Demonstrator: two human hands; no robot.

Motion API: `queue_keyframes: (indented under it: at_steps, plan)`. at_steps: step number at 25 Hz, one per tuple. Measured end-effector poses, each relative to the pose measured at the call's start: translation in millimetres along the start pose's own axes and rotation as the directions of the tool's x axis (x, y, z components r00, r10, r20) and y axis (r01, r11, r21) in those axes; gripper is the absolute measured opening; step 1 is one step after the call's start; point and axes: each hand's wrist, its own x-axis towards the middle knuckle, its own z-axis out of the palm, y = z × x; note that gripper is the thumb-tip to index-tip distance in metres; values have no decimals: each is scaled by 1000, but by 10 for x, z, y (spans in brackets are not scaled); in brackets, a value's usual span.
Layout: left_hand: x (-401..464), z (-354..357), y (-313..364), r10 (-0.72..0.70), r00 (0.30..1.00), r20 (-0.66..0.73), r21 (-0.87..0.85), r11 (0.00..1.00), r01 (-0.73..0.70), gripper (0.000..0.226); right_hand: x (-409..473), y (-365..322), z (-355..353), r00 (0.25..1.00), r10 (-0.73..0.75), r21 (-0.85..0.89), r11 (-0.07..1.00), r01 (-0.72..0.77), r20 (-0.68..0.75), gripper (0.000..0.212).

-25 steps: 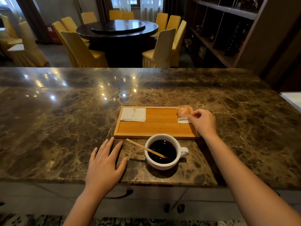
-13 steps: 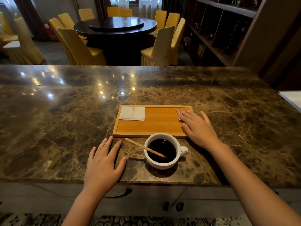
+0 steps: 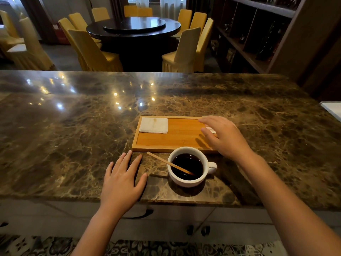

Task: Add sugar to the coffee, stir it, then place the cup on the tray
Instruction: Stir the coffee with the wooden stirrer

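Note:
A white cup (image 3: pixel 187 181) of black coffee stands on the marble counter, handle to the right, with a wooden stir stick (image 3: pixel 167 162) leaning in it. Just behind it lies a wooden tray (image 3: pixel 173 139). A sugar packet (image 3: pixel 211 129) lies at the tray's right end, mostly hidden under my right hand (image 3: pixel 224 136), which hovers over it with fingers spread and holds nothing. My left hand (image 3: pixel 122 179) rests flat on the counter to the left of the cup, fingers apart.
A folded white napkin (image 3: pixel 154 125) lies in the tray's far left corner. The counter's front edge runs just below the cup. A white object (image 3: pixel 332 109) sits at the far right. Beyond the counter stand a round table (image 3: pixel 133 27) and yellow chairs.
My right hand held the sugar packet by its edge, laid it flat on the tray's right end, and has now lifted with fingers spread. The left hand has stayed put.

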Motion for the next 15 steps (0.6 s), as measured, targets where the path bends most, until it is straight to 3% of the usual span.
queue_keyframes:
  at_steps: [3,8,15]
  plan:
    - [-4,9,-9,-2,1000,1,4,1000,2,66,-18,-450,-79,985,-140,119,985,127,105,32]
    - [-7,25,-19,4,1000,-4,6,1000,-4,66,-89,-925,129,924,-250,101,968,230,291,36]
    - [-2,35,-35,8,1000,-2,5,1000,-8,62,-54,-1017,265,912,-254,205,959,195,321,14]
